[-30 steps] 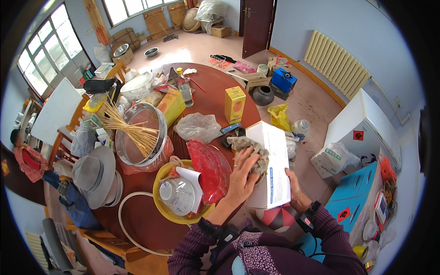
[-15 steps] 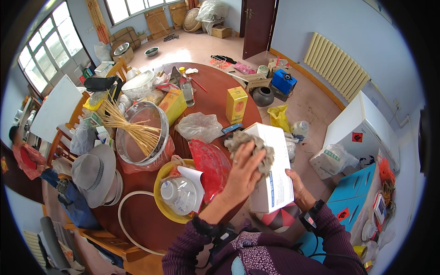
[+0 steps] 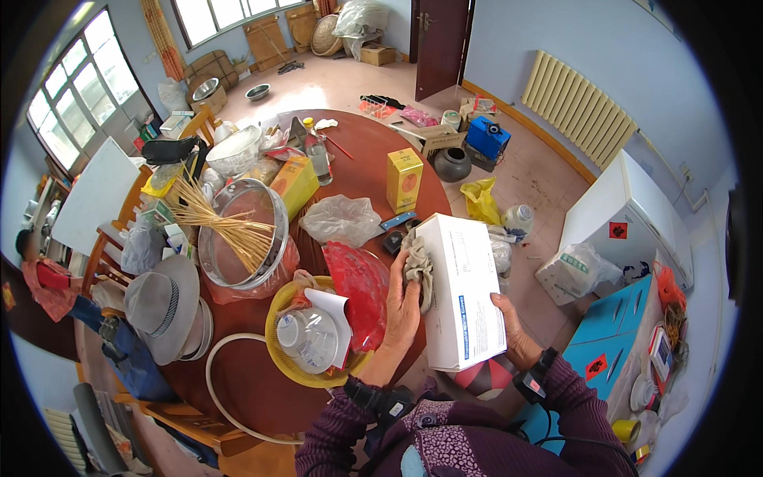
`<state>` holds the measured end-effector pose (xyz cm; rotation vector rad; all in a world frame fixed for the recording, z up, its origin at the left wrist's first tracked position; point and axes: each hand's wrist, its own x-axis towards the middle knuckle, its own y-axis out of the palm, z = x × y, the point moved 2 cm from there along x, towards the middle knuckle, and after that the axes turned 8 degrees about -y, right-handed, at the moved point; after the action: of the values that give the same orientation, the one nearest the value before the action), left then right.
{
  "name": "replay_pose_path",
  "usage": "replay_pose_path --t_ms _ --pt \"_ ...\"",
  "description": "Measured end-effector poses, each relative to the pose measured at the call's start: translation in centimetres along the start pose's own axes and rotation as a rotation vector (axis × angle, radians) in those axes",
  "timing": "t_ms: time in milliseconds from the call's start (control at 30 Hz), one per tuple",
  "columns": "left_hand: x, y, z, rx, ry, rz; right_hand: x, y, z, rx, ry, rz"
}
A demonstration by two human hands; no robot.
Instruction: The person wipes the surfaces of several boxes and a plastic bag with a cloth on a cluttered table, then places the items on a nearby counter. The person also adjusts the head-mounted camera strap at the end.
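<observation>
A white cardboard box (image 3: 465,294) with blue print is held up in front of me, past the near right edge of the round table. My right hand (image 3: 515,330) grips its right side, with the thumb on the printed face. On the box's left side my left hand (image 3: 403,306) presses a crumpled grey-brown cloth (image 3: 418,270), fingers closed round it. Just left of that hand lies a red plastic bag (image 3: 362,294). Beside the bag sits a yellow basket (image 3: 278,350) with a clear plastic container (image 3: 306,338) and white paper in it.
The red-brown table (image 3: 238,374) carries a round sieve with sticks (image 3: 238,230), a yellow box (image 3: 404,179), a glass bottle (image 3: 318,155), a clear bag (image 3: 340,220) and a blue-handled tool (image 3: 397,221). Hats (image 3: 163,302) lie at left. Turquoise cabinets (image 3: 612,326) stand at right.
My left hand with the cloth has moved from the box's front face to its left side. The box has turned slightly, showing more of its printed face.
</observation>
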<state>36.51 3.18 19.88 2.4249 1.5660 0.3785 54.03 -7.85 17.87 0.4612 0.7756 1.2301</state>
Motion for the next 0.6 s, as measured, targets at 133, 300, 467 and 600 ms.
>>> replay_pose_path --t_ms 133,300,467,600 --pt "-1.0 0.3 0.1 -0.119 -0.057 -0.030 0.3 0.7 0.3 -0.109 -0.113 -0.009" --pt "-3.6 0.6 1.5 -0.565 -0.397 -0.047 1.0 1.3 1.3 -0.084 -0.127 -0.080" --pt "-6.8 0.8 2.0 -0.463 -0.426 0.052 1.7 1.2 3.0 -0.111 -0.109 -0.040" --pt "-6.4 0.4 1.3 -0.657 -0.491 0.018 1.9 1.1 2.7 -0.160 -0.082 -0.024"
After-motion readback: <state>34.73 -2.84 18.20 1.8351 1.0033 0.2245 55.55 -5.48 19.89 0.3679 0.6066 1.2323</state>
